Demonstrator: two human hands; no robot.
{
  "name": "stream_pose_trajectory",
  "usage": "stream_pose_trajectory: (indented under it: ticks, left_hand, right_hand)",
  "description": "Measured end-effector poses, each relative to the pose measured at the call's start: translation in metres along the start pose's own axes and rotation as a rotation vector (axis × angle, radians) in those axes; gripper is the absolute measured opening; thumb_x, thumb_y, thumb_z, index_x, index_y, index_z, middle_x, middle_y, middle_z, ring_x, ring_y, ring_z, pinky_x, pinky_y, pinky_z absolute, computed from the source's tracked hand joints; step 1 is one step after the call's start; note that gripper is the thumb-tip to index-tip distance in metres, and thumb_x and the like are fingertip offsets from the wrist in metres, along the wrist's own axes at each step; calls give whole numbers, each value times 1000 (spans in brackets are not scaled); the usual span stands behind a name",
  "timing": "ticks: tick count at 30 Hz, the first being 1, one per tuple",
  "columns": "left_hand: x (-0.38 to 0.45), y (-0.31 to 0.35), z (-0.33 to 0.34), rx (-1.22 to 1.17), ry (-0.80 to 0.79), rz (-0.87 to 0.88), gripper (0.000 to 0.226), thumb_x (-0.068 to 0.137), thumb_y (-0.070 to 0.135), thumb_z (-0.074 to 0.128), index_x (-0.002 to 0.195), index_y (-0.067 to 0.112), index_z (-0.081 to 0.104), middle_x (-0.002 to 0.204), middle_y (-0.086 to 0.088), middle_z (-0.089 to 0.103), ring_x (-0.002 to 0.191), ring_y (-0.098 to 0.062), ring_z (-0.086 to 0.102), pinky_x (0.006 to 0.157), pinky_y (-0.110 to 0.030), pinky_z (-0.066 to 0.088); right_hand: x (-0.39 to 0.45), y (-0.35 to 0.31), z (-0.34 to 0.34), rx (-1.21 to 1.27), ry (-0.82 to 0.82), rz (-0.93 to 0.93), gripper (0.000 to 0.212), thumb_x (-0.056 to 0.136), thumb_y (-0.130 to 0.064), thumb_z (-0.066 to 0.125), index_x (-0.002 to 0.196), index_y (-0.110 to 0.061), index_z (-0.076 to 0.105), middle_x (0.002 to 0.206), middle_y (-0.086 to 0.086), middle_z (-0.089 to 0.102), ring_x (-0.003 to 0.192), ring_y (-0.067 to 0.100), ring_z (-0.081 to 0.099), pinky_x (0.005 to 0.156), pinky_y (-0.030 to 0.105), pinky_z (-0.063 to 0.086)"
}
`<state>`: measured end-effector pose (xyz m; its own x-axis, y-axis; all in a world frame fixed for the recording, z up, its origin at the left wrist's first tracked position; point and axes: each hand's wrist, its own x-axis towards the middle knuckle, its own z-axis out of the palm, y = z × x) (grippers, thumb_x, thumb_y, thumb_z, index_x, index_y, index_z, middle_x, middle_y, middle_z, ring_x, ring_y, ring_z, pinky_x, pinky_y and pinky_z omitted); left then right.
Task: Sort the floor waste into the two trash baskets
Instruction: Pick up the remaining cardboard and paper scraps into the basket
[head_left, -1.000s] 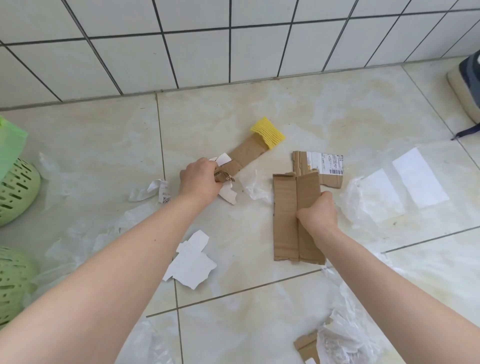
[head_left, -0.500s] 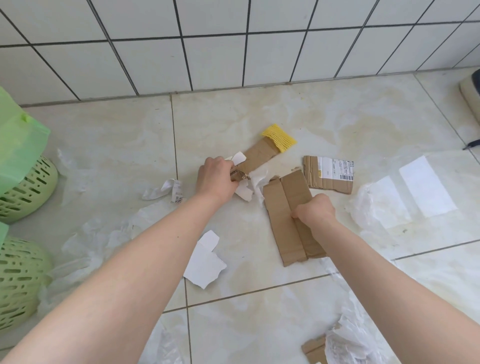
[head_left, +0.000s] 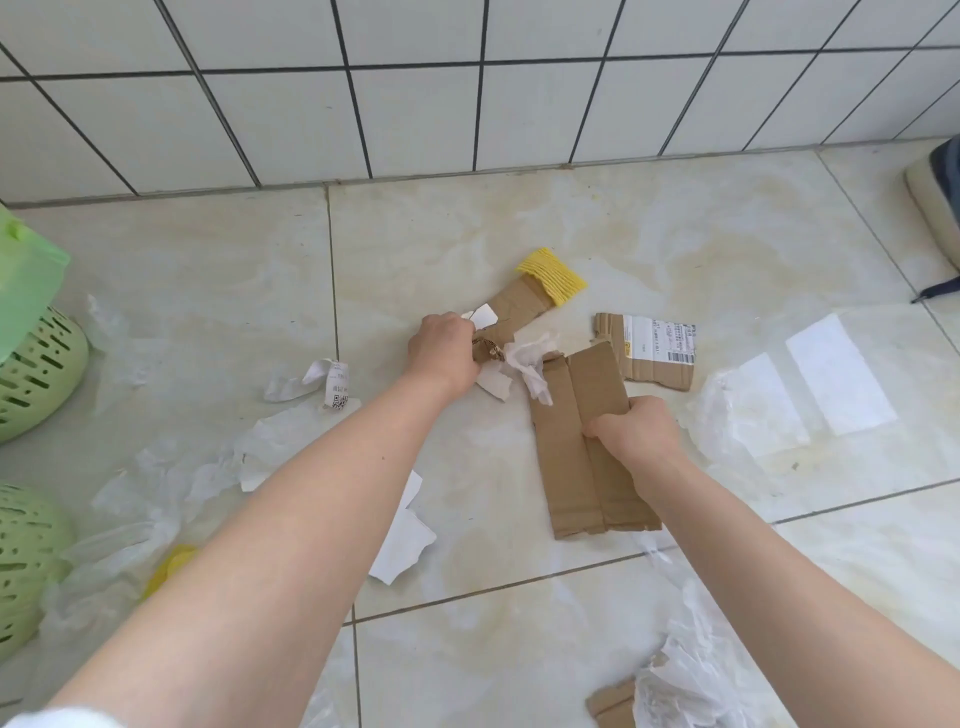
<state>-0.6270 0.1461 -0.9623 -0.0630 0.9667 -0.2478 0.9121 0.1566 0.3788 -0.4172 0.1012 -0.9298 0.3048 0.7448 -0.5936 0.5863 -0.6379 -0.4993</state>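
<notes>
Barely started tbh: left hand (head_left: 441, 353) grips a narrow brown cardboard strip (head_left: 514, 317), right hand (head_left: 636, 431) clutches the folded brown cardboard panel (head_left: 576, 441) mid-floor. Two green slotted baskets (head_left: 36, 364) at the floor's left edge; paper scraps everywhere.

Both bare arms reach forward toward twelve o'clock, palms down. The left hand (head_left: 444, 353), at eleven o'clock, is curled into a closed grip, knuckles up. The right hand (head_left: 636, 434), at one o'clock, is likewise clenched, thumb side turned toward nine o'clock.
</notes>
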Motion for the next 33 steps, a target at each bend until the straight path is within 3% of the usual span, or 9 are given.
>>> stream_pose_trajectory:
  ticks: [5,9,13,18,22,23,25,28,33]
  left_hand:
    - [10,3,5,106,-22,-45,28,84,28,65,103,8,60,102,-7,55,105,-33,50,73,-32,31]
    - [7,2,-1,2,-52,-66,45,78,37,73,105,2,60,108,-13,55,108,-37,52,81,-38,44]
    - [-11,-1,-8,-40,-9,-13,38,81,31,71,99,0,61,110,-18,54,105,-35,53,79,-38,44]
    - [-30,-13,-27,-102,49,-44,13,81,15,65,83,4,58,95,-16,53,92,-32,52,66,-30,33]
    - [-45,-22,-45,-199,89,-131,14,76,13,68,80,6,57,85,-8,52,81,-27,47,63,-27,31]
    - [-49,-24,-49,-230,96,-150,16,75,14,70,83,4,60,85,-7,54,80,-26,48,63,-27,32]
    - [-60,-27,-60,-288,118,-170,20,75,15,71,88,2,63,85,-8,58,79,-25,49,63,-27,34]
    - [-84,-28,-77,-371,175,-193,18,76,15,70,87,4,63,84,-6,61,78,-25,52,62,-25,34]
    - [-137,-34,-104,-423,251,-223,17,76,19,70,85,7,61,88,-9,61,80,-25,53,63,-27,34]
  right_hand:
    - [-1,8,-30,-99,-26,-48,16,79,-14,61,92,-7,66,90,12,70,82,30,66,78,42,57]
    - [-3,9,-44,-189,4,-118,17,80,-17,63,92,-7,68,90,11,70,77,25,63,69,33,53]
    - [-1,11,-38,-255,10,-132,19,80,-16,66,97,-7,66,94,11,69,86,28,63,71,33,53]
    - [-8,18,-28,-255,148,-144,41,78,-7,68,114,-2,50,115,17,57,102,33,56,73,33,44]
    - [-18,14,-35,-143,122,-142,14,77,-5,67,89,-1,64,90,13,67,84,28,59,60,30,45]
    - [-21,11,-38,-105,100,-136,5,77,-6,67,81,-4,65,87,12,67,83,27,60,62,31,48]
    - [-29,6,-43,8,53,-127,14,77,-6,69,68,-13,61,82,8,66,86,28,62,77,39,54]
    - [-46,-7,-48,107,34,-169,17,76,-9,71,69,-22,62,82,3,67,90,29,65,86,46,55]
    - [-93,-37,-51,68,91,-370,6,80,-14,64,79,-18,68,80,-1,69,84,25,65,76,36,53]
